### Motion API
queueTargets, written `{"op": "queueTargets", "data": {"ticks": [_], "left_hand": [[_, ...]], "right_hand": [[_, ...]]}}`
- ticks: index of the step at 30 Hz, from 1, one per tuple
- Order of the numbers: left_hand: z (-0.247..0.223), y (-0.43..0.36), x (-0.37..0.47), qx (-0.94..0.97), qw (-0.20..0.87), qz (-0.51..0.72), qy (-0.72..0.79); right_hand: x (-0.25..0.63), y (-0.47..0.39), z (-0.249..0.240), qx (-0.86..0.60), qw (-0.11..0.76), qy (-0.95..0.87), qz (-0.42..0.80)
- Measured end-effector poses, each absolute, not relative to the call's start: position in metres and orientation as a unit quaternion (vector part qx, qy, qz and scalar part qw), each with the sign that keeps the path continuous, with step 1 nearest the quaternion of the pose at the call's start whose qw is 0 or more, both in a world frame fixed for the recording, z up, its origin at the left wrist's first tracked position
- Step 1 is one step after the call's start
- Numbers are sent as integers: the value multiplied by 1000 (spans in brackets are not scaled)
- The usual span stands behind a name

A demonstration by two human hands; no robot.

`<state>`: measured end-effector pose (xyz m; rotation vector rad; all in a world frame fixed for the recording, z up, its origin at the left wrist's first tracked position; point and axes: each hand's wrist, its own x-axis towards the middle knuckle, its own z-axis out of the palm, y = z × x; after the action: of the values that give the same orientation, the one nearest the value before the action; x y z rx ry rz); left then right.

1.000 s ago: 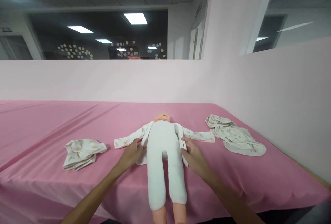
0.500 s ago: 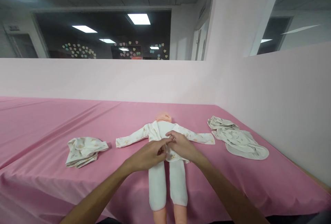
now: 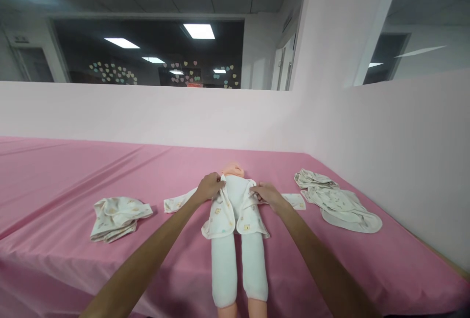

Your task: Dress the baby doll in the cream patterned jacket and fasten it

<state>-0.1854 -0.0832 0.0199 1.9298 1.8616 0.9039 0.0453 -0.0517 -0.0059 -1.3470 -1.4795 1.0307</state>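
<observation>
A baby doll [image 3: 237, 195] lies on its back with its head away from me, its white padded legs toward me. It wears a white printed baby jacket [image 3: 220, 217], whose front hangs apart over the white torso, sleeves spread to both sides. My left hand [image 3: 210, 185] pinches the jacket's left front edge near the neck. On the other side, my right hand [image 3: 267, 194] has its fingers closed on the right front edge at chest height. Most of the doll's arms is hidden inside the sleeves.
Folded printed cloth [image 3: 119, 217] lies on the left of the pink-covered table [image 3: 66, 176]. More printed baby clothes [image 3: 340, 203] are spread at the right, near the white wall [image 3: 414, 151]. A low white wall with windows stands behind the table.
My hands have moved apart from the middle of the doll's belly, up to the two jacket edges. The jacket front is now drawn open, showing the torso.
</observation>
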Motion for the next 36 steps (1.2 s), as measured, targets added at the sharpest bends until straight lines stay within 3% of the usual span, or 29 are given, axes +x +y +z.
{"op": "queueTargets", "data": {"ticks": [7, 14, 22, 28, 36], "left_hand": [[25, -43, -158, 660, 33, 366, 655], [13, -34, -138, 693, 58, 383, 608], [6, -38, -144, 692, 37, 312, 650], [1, -40, -142, 685, 35, 402, 606], [-2, -48, -139, 648, -8, 436, 625]], "right_hand": [[16, -21, 21, -526, 519, -585, 335], [-16, -12, 19, -499, 527, -612, 315], [-14, -33, 3, -483, 529, -628, 303], [-14, -42, -6, -465, 602, -574, 303], [-14, -46, -8, -424, 627, -570, 320]]}}
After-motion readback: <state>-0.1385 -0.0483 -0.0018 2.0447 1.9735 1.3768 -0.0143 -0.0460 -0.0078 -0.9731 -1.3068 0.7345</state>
